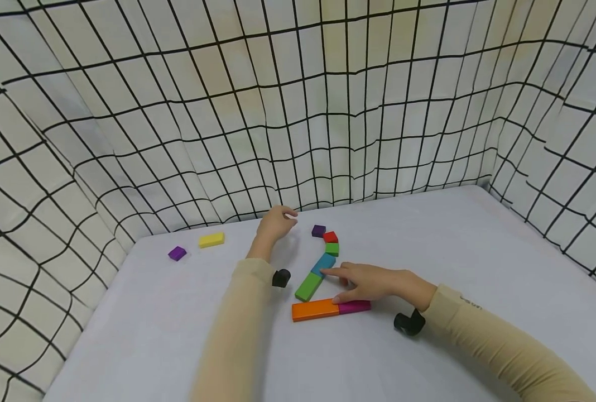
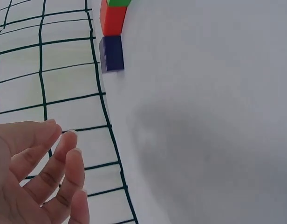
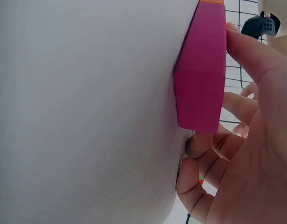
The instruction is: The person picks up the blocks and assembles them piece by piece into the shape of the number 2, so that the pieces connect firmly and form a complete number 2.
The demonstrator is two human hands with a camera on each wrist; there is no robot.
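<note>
My left hand [image 1: 276, 223] hovers over the table's far edge with loosely bent fingers and nothing between them. Just right of it lies a dark purple block [image 1: 318, 230], touching a red block [image 1: 330, 237]. From there the row curves toward me through a small green block [image 1: 332, 249], a blue block [image 1: 323, 264] and a longer green block [image 1: 308, 286]. My right hand [image 1: 368, 280] reaches over the near end, index fingertip at the blue block and thumb on the orange block [image 1: 315, 310] beside its seam with a magenta block [image 3: 201, 70]. Its other fingers are bent under the palm.
A yellow block [image 1: 211, 240] and a purple block [image 1: 177, 253] lie apart at the far left of the white table [image 1: 453, 251]. Black netting [image 1: 298, 111] over white sheeting rises behind the table and along both sides. Each wrist wears a small black camera [image 1: 409, 323].
</note>
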